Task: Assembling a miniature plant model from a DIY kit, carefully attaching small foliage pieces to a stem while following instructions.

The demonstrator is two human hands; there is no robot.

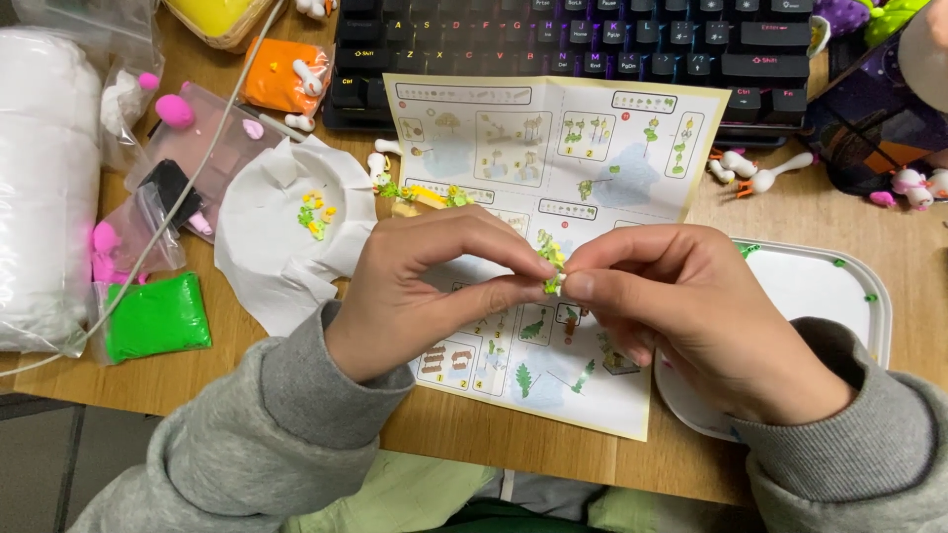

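Observation:
My left hand (pixel 425 291) and my right hand (pixel 681 306) meet at the fingertips over an unfolded instruction sheet (pixel 553 168) on a wooden desk. Both pinch one tiny green and yellow clay flower piece (pixel 551 265). More small green and yellow clay pieces (pixel 427 195) lie on the sheet's left edge. Other bits of the same colours (pixel 314 215) rest on a crumpled white paper dish (pixel 281 222) to the left. Grey sleeves cover both wrists.
A black keyboard (pixel 583 39) lies behind the sheet. At left stand a green clay bag (pixel 153 316), pink clay bags (pixel 173 148), an orange bag (pixel 281 74) and a white roll (pixel 44 188). A white tray (pixel 829 286) sits at right, with white clay figures (pixel 760 176) behind.

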